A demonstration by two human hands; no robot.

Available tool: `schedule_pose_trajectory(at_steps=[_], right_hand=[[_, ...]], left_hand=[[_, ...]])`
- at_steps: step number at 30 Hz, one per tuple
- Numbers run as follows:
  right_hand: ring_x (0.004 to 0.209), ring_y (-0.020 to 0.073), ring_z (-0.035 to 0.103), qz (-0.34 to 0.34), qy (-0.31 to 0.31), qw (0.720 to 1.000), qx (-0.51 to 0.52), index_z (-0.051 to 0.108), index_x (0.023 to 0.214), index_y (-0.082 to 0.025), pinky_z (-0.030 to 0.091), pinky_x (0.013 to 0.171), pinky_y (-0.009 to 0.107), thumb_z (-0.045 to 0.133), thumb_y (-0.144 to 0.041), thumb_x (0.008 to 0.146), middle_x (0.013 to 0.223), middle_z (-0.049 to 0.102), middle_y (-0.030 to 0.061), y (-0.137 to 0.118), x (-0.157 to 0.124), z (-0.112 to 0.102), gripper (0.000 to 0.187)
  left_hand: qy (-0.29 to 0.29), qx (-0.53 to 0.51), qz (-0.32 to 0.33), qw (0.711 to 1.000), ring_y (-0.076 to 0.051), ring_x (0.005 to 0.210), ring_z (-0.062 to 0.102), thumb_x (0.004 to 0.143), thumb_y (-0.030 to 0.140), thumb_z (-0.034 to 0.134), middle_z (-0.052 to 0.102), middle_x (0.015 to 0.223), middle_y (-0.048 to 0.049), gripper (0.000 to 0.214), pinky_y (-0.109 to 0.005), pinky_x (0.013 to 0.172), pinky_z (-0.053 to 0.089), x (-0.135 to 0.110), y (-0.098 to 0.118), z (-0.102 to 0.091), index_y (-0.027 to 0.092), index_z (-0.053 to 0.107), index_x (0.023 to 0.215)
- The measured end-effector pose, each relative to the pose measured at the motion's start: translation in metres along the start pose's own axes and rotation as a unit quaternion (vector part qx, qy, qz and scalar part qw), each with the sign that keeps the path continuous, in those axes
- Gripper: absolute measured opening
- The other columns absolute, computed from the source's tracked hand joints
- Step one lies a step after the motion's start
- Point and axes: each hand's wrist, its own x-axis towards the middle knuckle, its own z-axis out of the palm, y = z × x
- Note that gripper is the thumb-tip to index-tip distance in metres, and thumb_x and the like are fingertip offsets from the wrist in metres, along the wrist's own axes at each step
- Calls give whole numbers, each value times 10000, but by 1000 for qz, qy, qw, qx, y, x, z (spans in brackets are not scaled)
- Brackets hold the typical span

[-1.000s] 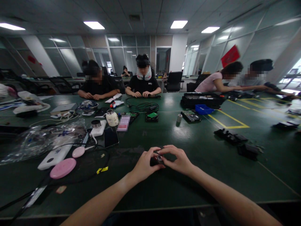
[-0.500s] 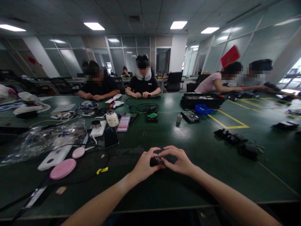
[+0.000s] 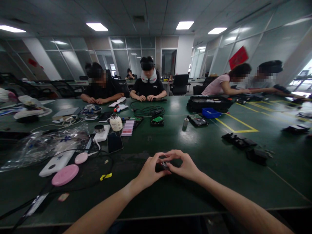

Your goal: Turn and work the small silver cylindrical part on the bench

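Both of my hands meet over the green table [image 3: 170,201] just in front of me. My left hand [image 3: 149,170] and my right hand [image 3: 184,165] pinch a small dark part with a shiny round metal piece [image 3: 165,164] between their fingertips. The fingers of both hands curl round it and hide most of it, so I cannot make out what it is. It sits at or just above the table top.
At left lie a pink disc [image 3: 65,174], a white device [image 3: 57,161], a black cable [image 3: 97,177], a phone [image 3: 115,142] and plastic bags [image 3: 41,143]. Black parts [image 3: 240,142] lie at right by yellow floor-tape lines [image 3: 237,123]. Several people sit across the table.
My hands have stayed in place on the small part; only the fingertips have shifted slightly around it.
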Motion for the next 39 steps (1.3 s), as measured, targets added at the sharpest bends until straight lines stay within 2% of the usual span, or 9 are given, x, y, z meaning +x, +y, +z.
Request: schedule_pose_trajectory(at_steps=[4, 8, 12, 15, 19, 23, 28, 34, 39], right_hand=[[914, 229, 703, 9, 15, 1000, 10, 629, 1090, -202, 526, 900, 416, 701, -139, 734, 902, 744, 48, 2, 0, 0, 368], [878, 212, 711, 32, 4, 998, 45, 626, 1091, -194, 560, 839, 368, 706, -164, 762, 913, 737, 53, 3, 1, 0, 340], [843, 201, 705, 52, 5, 996, 66, 619, 1086, -188, 560, 826, 360, 733, -187, 759, 819, 721, 25, 2, 2, -1, 346], [796, 185, 685, 47, 11, 998, 44, 616, 1099, -194, 541, 833, 368, 739, -201, 759, 783, 695, 6, 1, 3, -1, 361], [948, 216, 628, 28, 4, 999, -27, 679, 1041, -228, 508, 875, 396, 751, -272, 755, 969, 647, 50, 3, 2, -2, 298], [1080, 238, 567, 36, -29, 998, -44, 735, 945, -265, 473, 943, 428, 723, -316, 792, 1108, 583, 68, 6, 1, -3, 162], [1111, 241, 550, 36, -38, 998, -26, 719, 897, -235, 440, 977, 437, 741, -276, 767, 1130, 585, 69, 7, 0, -5, 138], [1063, 233, 568, 30, -42, 999, -12, 641, 807, -196, 447, 939, 415, 746, -284, 754, 1076, 610, 71, 6, 0, -7, 147], [1052, 231, 569, 31, -45, 998, -12, 637, 816, -196, 447, 924, 398, 733, -284, 767, 1058, 619, 70, 5, 1, -7, 139]], left_hand=[[8, 5, -6, 1000, -263, 1030, 646, 676, 351, 826, 704, 1089, -37, 694, -399, 945, 433, 0, 1, 1, 267, 468, 1264], [2, 0, -2, 1000, -264, 1058, 641, 689, 341, 816, 706, 1099, -32, 685, -403, 972, 412, 0, 4, -1, 271, 458, 1269], [-7, 0, 2, 1000, -259, 1064, 642, 707, 329, 800, 716, 1072, -13, 672, -402, 969, 406, 1, 7, -2, 275, 441, 1271], [-14, 8, 3, 1000, -254, 1072, 635, 715, 331, 795, 716, 1072, -6, 664, -404, 975, 394, 1, 7, -3, 278, 435, 1270], [-8, 15, 7, 1000, -247, 1066, 631, 713, 345, 799, 713, 1071, 1, 654, -392, 958, 396, 1, 6, -2, 278, 445, 1258], [-3, 22, -1, 1000, -244, 1058, 628, 708, 354, 803, 683, 1136, 1, 646, -370, 925, 418, 1, 4, -2, 294, 463, 1254], [-12, 19, 5, 1000, -250, 1095, 611, 706, 343, 809, 701, 1122, -4, 667, -382, 964, 382, 1, 5, -3, 282, 444, 1261], [-19, 11, 14, 1000, -239, 1090, 619, 727, 343, 794, 718, 1090, 0, 656, -364, 959, 364, 2, 8, -4, 281, 432, 1271], [-19, 12, 16, 1000, -236, 1088, 623, 727, 328, 794, 717, 1094, 6, 652, -357, 962, 363, 1, 8, -4, 287, 435, 1270]])
